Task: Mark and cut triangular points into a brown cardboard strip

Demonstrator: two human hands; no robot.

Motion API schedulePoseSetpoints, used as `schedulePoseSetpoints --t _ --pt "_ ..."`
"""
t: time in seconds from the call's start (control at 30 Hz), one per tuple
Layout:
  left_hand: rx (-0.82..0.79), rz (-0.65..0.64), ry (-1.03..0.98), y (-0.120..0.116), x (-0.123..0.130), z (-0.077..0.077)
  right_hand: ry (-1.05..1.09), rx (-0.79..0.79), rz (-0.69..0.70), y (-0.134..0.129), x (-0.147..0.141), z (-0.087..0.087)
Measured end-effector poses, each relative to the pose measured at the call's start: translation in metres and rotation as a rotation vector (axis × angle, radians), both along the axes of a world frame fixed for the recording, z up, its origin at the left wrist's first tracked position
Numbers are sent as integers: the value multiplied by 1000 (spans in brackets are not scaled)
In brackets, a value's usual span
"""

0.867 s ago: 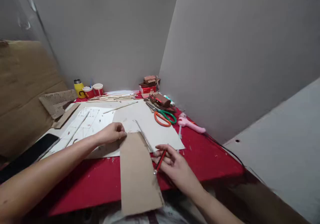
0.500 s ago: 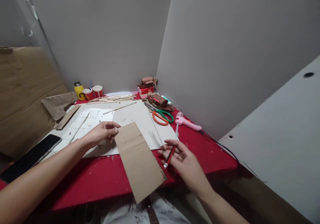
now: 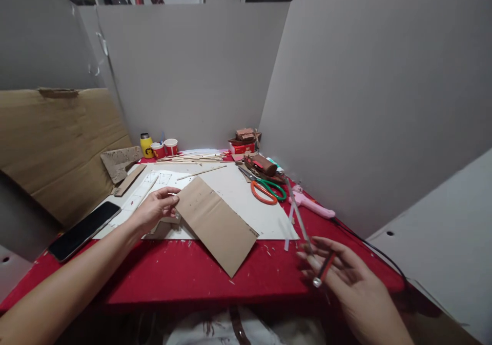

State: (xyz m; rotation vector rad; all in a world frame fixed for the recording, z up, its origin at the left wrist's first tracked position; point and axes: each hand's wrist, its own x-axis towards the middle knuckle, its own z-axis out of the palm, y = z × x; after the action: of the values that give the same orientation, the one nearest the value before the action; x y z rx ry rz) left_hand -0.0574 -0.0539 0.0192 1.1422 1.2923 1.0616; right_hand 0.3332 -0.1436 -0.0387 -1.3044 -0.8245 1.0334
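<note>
My left hand (image 3: 159, 209) pinches the upper left corner of a rectangular cardboard piece (image 3: 217, 222), holding it tilted above the table's front part. Off to the right, my right hand (image 3: 346, 276) is apart from the cardboard. A red-and-black pencil (image 3: 326, 268) rests across its fingers, silver end toward me. The same hand also holds a long, thin grey strip (image 3: 298, 211) that looks like a ruler seen nearly edge-on; motion blurs its fingers somewhat. Scissors (image 3: 265, 190) with orange and green handles lie beyond, near a pink glue gun (image 3: 311, 205).
A black phone (image 3: 85, 230) lies at the left, beside a paper with a drawn plan (image 3: 159, 177). Thin wooden sticks (image 3: 196, 158), paper cups (image 3: 171, 146) and a yellow bottle (image 3: 146, 145) are at the back. Large cardboard (image 3: 57, 145) leans left; the glue gun's cable (image 3: 369, 242) trails right.
My right hand has moved away from the cardboard, to the right, with the pencil and strip. The cardboard has turned in my left hand. The camera view has tilted up and shifted left.
</note>
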Motion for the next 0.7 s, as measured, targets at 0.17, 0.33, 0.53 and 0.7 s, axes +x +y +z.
schedulePoseSetpoints --t 0.17,0.33,0.53,0.7 --pt "-25 40 -53 -4 1 -9 -51 42 -23 8 -1 3" --pt "-81 54 -120 -1 6 -20 -139 118 -22 21 -8 -2" --pt "-144 79 -234 -6 18 -19 -212 141 -28 36 -7 -7" --pt "-303 -49 -232 -23 42 -21 -289 131 -12 41 -7 0"
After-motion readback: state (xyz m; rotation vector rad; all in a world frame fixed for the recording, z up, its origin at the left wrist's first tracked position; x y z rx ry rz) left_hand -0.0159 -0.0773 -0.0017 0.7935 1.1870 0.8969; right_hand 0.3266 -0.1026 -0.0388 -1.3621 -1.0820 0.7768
